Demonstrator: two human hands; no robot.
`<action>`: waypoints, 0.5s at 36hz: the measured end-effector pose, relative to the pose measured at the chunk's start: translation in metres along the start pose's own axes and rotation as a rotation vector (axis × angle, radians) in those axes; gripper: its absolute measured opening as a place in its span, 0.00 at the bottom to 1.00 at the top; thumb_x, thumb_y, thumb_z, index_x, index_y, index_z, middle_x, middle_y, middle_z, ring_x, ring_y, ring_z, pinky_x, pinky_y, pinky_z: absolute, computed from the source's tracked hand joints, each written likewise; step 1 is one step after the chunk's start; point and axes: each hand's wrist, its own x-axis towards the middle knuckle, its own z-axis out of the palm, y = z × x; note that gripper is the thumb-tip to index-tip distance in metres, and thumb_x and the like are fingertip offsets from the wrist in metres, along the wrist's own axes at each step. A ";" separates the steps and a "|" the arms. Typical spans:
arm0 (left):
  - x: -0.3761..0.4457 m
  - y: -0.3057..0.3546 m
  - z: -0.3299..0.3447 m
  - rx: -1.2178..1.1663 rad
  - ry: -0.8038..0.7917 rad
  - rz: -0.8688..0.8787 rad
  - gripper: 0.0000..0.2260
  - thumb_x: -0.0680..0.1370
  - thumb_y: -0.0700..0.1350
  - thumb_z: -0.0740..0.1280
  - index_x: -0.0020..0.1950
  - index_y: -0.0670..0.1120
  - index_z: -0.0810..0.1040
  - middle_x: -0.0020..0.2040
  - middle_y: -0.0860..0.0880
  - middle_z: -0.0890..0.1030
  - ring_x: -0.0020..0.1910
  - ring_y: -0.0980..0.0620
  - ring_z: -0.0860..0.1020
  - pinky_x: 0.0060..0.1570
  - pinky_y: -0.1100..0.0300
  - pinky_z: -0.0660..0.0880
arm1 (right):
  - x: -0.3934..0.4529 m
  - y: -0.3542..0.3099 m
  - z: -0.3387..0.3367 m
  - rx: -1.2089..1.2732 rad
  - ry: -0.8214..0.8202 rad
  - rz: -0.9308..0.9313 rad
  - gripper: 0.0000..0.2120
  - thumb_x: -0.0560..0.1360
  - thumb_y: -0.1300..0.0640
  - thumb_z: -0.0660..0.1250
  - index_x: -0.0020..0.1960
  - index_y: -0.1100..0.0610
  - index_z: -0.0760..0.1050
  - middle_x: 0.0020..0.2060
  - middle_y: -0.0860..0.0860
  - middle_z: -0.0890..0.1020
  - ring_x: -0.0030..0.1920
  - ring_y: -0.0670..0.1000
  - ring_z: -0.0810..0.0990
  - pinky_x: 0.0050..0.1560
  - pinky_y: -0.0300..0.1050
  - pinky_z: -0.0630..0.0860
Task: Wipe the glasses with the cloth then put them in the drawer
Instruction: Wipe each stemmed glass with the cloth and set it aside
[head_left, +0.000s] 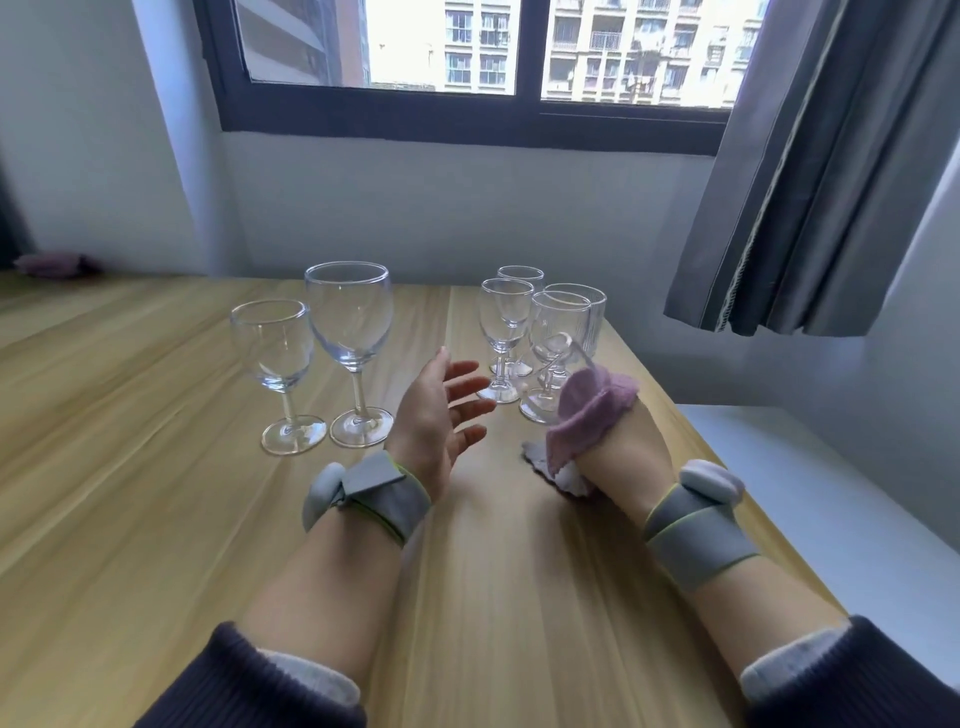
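Several clear stemmed glasses stand on the wooden table (156, 467). A small wine glass (275, 358) and a taller one (350, 322) stand at centre left. A cluster of smaller glasses (506, 322) and a ribbed tumbler (584, 312) stands at centre right. My left hand (441, 415) hovers between the two groups, fingers spread, holding nothing. My right hand (618, 447) grips a purple cloth (592, 410), which drapes over its fingers just in front of the nearest small glass (556, 332). No drawer is in view.
The table's right edge runs beside a white ledge (831, 493). A grey curtain (810, 182) hangs at the right of the window. Another purple cloth (52, 265) lies at the far left corner.
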 end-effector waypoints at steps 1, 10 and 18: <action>-0.001 0.000 0.000 0.006 -0.022 0.014 0.16 0.82 0.56 0.54 0.51 0.47 0.76 0.46 0.48 0.78 0.38 0.52 0.76 0.37 0.59 0.69 | 0.001 0.001 0.000 -0.113 0.002 -0.007 0.20 0.71 0.64 0.69 0.61 0.57 0.71 0.47 0.52 0.75 0.52 0.55 0.78 0.46 0.42 0.72; -0.011 -0.003 0.010 0.470 -0.245 0.159 0.32 0.68 0.69 0.59 0.63 0.49 0.71 0.53 0.46 0.78 0.29 0.55 0.73 0.23 0.64 0.63 | 0.002 -0.010 -0.006 -0.565 -0.019 0.002 0.21 0.72 0.44 0.71 0.59 0.55 0.75 0.55 0.52 0.80 0.57 0.53 0.78 0.54 0.45 0.74; -0.009 -0.005 0.009 0.480 -0.298 0.198 0.17 0.74 0.49 0.73 0.59 0.46 0.74 0.51 0.43 0.77 0.28 0.50 0.77 0.26 0.65 0.72 | -0.014 -0.020 -0.015 -0.645 -0.011 -0.120 0.15 0.75 0.48 0.68 0.57 0.55 0.77 0.55 0.53 0.80 0.58 0.54 0.78 0.46 0.41 0.66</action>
